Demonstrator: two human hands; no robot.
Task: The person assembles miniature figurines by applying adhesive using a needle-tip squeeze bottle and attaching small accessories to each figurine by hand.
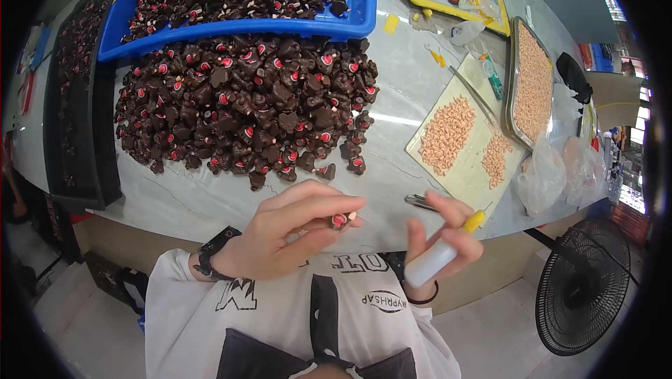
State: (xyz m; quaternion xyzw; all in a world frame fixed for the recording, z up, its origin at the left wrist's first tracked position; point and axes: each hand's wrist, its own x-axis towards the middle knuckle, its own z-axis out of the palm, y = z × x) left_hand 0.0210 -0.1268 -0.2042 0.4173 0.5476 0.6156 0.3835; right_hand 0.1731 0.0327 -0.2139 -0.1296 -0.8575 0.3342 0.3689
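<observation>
Between the thumb and fingers of my left hand [283,228] is a small dark brown figure [339,221] with a red round spot and a pale bit at one end. My right hand [455,240] holds a white squeeze bottle [430,265] with a yellow cap and thin needle tip. Metal tweezers [420,201] stick out from the same hand, toward the left. Beyond my left hand spreads a large pile of similar brown figures [238,106]. Past my right hand, small pinkish-beige pieces [448,134] lie in two heaps on a pale yellow board [428,158].
A blue tray [231,31] of brown figures stands behind the pile, a black tray [98,120] at left. At right are a tray of beige pieces [533,74], a yellow-rimmed tray [500,27], a clear bottle [465,32], plastic bags [542,179] and a black fan [581,288].
</observation>
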